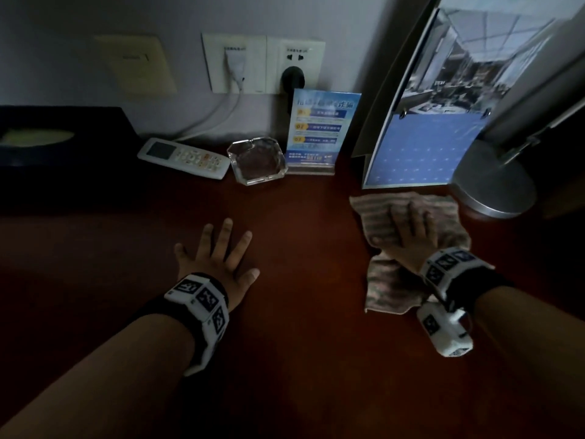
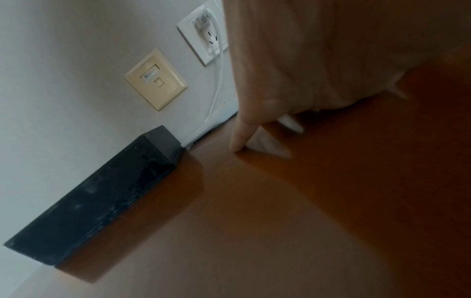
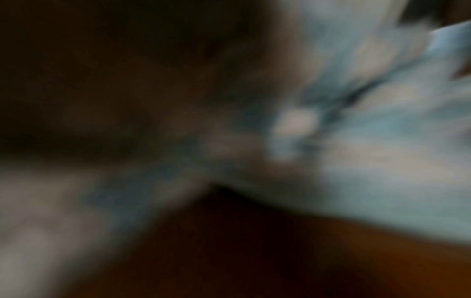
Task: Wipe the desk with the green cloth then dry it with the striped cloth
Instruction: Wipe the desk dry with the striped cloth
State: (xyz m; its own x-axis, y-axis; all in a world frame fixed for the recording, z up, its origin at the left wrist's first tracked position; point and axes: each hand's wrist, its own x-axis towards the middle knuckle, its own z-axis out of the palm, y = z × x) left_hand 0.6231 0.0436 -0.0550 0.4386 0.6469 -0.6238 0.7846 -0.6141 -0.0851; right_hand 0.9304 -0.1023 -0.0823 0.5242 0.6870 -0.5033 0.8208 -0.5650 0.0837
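**Both hands flat on the desk, striped cloth getting pushed around on the right**

Right hand (image 1: 408, 231) is spread flat on top of the striped cloth (image 1: 392, 280), fingers straight, palm pressing it onto the desk (image 1: 300, 312). It isn't bunching or pinching the fabric as far as I can see from the head view. The right wrist view is just a blur of pale fabric, so no help there. Left hand (image 1: 218, 258) is also spread out, fingers fanned, resting on bare wood well apart from the cloth and holding nothing. The left wrist view shows a fingertip (image 2: 238, 144) touching the tabletop.

The cloth sits on the right side of the desk, just in front of the upright calendar (image 1: 421, 147) and beside the round lamp base (image 1: 493, 185). Can't spot the green cloth anywhere, so my guess is this is the drying half of the job.

Handling-wise it looks like a soft, floppy towel: light, rumpled, no stiffness at all. It'll fold and drag under the palm rather than slide as one sheet. I'd keep a wide flat palm over the middle so the edges trail along, or pinch a gathered bit if it needs lifting.

Watch the glass ashtray (image 1: 258, 161) and remote (image 1: 183, 158) at the back, since a wide sweep could nudge them.
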